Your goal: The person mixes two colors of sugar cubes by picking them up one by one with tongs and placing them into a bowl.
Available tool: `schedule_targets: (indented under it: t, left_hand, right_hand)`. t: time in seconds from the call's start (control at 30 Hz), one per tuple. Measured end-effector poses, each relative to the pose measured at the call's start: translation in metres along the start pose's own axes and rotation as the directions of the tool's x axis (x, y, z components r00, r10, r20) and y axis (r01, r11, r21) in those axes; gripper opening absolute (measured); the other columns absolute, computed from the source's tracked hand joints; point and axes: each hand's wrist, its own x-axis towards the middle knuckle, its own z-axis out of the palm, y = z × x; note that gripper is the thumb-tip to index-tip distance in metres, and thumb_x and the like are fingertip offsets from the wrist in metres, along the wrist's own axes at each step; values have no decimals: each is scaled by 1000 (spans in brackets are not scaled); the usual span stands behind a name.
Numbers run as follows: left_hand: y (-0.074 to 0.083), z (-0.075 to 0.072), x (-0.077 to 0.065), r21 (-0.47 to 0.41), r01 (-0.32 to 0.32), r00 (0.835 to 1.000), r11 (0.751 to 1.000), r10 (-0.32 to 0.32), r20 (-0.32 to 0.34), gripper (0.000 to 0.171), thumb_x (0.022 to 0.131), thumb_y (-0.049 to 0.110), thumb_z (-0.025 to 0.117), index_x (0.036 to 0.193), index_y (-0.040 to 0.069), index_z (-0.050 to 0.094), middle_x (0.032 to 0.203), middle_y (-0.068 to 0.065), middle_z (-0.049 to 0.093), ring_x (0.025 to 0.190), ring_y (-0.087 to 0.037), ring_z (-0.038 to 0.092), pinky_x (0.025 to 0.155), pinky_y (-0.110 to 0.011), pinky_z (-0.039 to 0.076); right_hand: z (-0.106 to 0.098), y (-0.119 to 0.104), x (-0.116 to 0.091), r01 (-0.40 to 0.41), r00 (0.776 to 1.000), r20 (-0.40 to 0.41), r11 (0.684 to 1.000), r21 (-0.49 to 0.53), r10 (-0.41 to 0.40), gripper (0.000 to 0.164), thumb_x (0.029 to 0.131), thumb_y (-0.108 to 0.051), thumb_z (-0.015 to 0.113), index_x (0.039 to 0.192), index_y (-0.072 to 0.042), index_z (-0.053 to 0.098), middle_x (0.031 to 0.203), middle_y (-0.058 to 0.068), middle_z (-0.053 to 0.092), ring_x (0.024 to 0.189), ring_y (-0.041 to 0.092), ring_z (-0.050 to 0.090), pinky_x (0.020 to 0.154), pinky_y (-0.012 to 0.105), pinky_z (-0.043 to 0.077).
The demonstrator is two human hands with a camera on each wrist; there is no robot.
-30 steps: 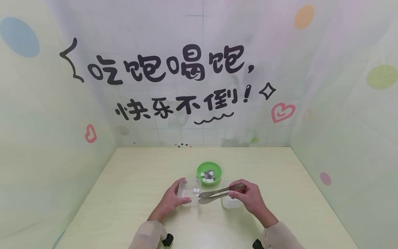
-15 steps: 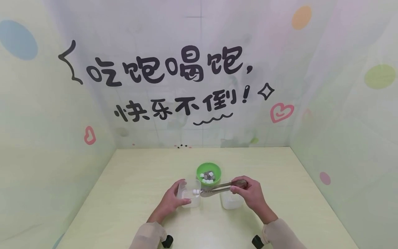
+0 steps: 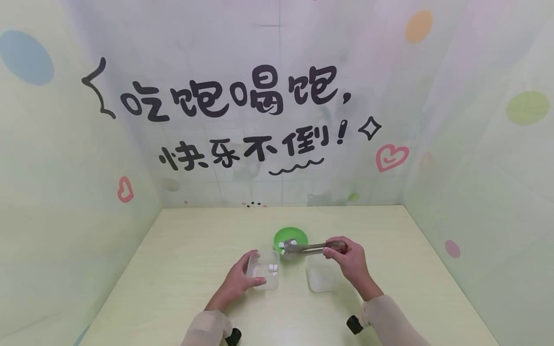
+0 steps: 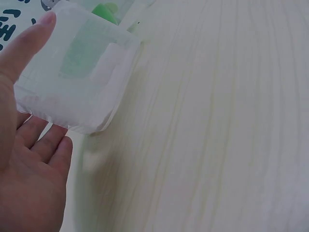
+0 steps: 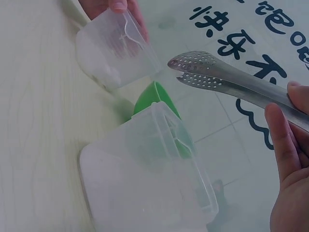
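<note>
My left hand (image 3: 235, 278) holds a translucent plastic box (image 3: 269, 284), thumb on its near side and fingers at its far left. Two small white cubes (image 3: 273, 268) lie in it. Metal tongs (image 3: 313, 248) with perforated tips are in my right hand (image 3: 351, 262). The tips are over the green bowl (image 3: 289, 232), hiding part of its contents; white cubes and grey-brown pieces show there. In the right wrist view the tongs (image 5: 236, 87) have their tips close together, with nothing seen between them.
A second translucent box (image 3: 319, 282) stands on the pale wooden table (image 3: 207, 235), below my right hand. What it contains is unclear. Printed cloth walls (image 3: 277, 187) enclose the table at the back and both sides.
My right hand has moved the tongs away from the left box, up and right to over the green bowl. The left hand and its box stay nearly in place.
</note>
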Motion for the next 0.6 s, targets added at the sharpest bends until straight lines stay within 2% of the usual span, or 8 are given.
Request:
schedule_targets:
  t: [0.17, 0.4, 0.6]
  left_hand:
    - [-1, -1, -1, -14, -3, 1000, 1000, 3, 3, 87, 72, 10, 86, 146, 7, 40, 145, -19, 45, 134, -40, 38, 108, -57, 31]
    - [-3, -1, 0, 11, 1, 1000, 1000, -1, 10, 87, 72, 14, 87, 145, 8, 41, 145, -18, 45, 135, -39, 38, 110, -55, 30]
    - [-5, -2, 1, 13, 13, 1000, 1000, -13, 20, 88, 72, 17, 87, 146, 10, 40, 146, -18, 44, 136, -39, 36, 110, -57, 28]
  right_hand:
    - [0, 17, 6, -88, 995, -54, 996, 9, 89, 21, 81, 5, 74, 99, 11, 66, 77, 16, 70, 65, 12, 68, 67, 29, 59]
    - [3, 1, 4, -41, 997, -67, 999, -16, 40, 21, 82, 6, 73, 99, 15, 64, 78, 17, 70, 67, 13, 69, 67, 26, 58]
    - [8, -2, 7, -67, 992, -104, 998, -9, 66, 22, 82, 6, 73, 100, 14, 64, 79, 18, 70, 67, 12, 69, 67, 22, 57]
